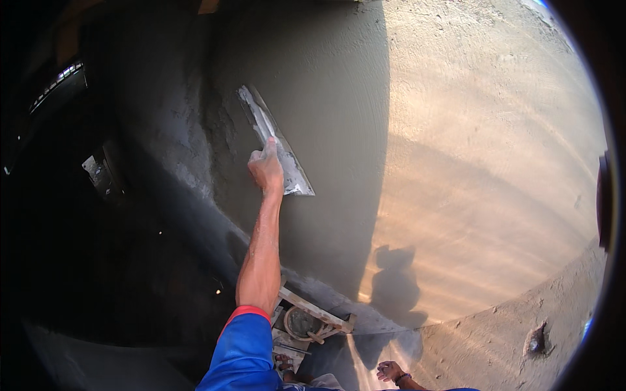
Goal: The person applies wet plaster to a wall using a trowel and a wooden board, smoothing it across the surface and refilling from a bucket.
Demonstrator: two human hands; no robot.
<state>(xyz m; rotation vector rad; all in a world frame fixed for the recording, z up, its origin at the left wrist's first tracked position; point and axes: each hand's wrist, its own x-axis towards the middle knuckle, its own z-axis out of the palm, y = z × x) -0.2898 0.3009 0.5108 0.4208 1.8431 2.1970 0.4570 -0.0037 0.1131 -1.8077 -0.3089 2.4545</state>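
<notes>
My left hand [266, 168] is closed round the handle of a long, flat plastering trowel [295, 174], with a finger or thumb stretched along it. The metal blade is smeared with pale grey mortar and lies against or very near the wet grey plaster of the wall [339, 130]; contact is hard to tell. My left arm reaches far forward in a blue sleeve with a red cuff. Low in the picture, my right hand [389, 371] hangs with its fingers loosely bent and apart. Nothing shows in it, and a dark band circles its wrist.
Below my left arm, a round bucket [288, 320] of grey mortar stands by wooden bars [313, 305] and boards. A sandalled foot [283, 360] shows there. Sunlit plaster [482, 163] lies to the right, with a rough hole [536, 340] lower down. The left side is very dark.
</notes>
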